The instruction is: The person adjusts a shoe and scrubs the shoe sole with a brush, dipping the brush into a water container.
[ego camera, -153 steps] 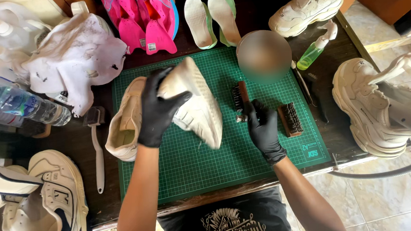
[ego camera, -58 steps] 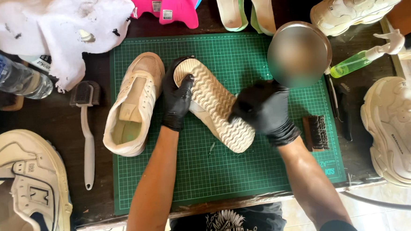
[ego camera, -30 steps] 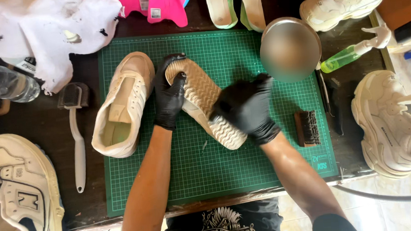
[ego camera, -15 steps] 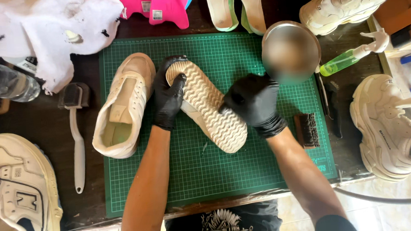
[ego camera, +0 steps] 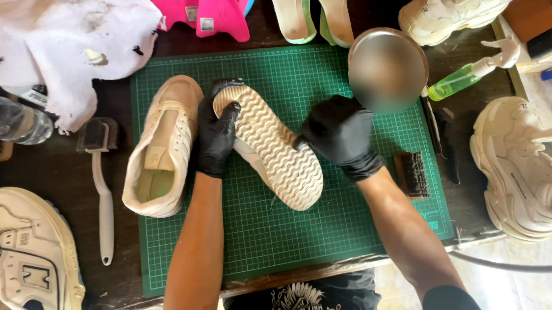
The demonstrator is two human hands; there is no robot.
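Note:
A beige sneaker lies sole-up (ego camera: 269, 149) on a green cutting mat (ego camera: 293, 236). My left hand (ego camera: 215, 136), in a black glove, grips one end of this shoe and holds it steady. My right hand (ego camera: 340, 133), also black-gloved, is closed on a small brush that is mostly hidden under the fingers and pressed against the sole's right edge. The matching beige sneaker (ego camera: 159, 148) stands upright on the mat just left of my left hand.
Near the mat are a metal bowl (ego camera: 386, 67), a dark block brush (ego camera: 410, 174), a green spray bottle (ego camera: 467, 76) and a long-handled brush (ego camera: 101, 183). A white cloth (ego camera: 62, 40), a water bottle (ego camera: 3, 119), pink shoes (ego camera: 208, 11), insoles (ego camera: 309, 12) and white sneakers (ego camera: 522, 167) (ego camera: 24, 269) ring the table.
Five seconds ago the shoe was tipped on its side; now it lies sole-up. My right hand has slid back and forth over the sole, ending at its right edge.

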